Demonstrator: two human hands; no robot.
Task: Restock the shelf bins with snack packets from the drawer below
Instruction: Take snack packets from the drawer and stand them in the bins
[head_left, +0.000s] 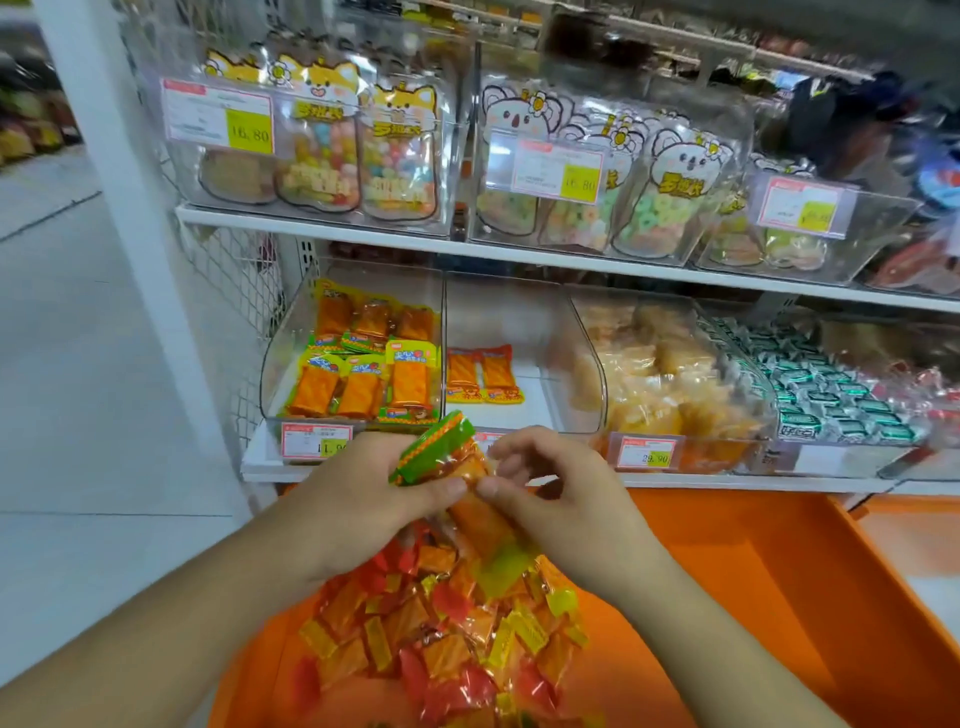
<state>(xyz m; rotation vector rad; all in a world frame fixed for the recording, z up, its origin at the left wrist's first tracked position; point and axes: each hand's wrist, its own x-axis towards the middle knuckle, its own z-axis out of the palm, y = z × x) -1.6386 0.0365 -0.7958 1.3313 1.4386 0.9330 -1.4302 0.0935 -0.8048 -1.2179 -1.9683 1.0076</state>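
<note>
Orange drawer (769, 582) stands open below the shelf, loose snack packets (441, 639) heaped inside; above the heap the left hand (363, 499) and right hand (561, 483) together pinch a green-topped packet (441, 457), just before the sparsely filled middle bin (519, 332).

Two bare forearms enter from the near edge and converge toward the middle; left forearm rises from the near left corner, right forearm from the near right. Left hand (363, 493): back toward the camera, fingers curled, thumb pressed forward against a green-topped packet (441, 457) that it pinches. Right hand (550, 483): just beside the left, knuckles up, fingers bent, thumb tip meeting the same packet from the right; both thumbs almost touch; wrists level, neither sleeved.
</note>
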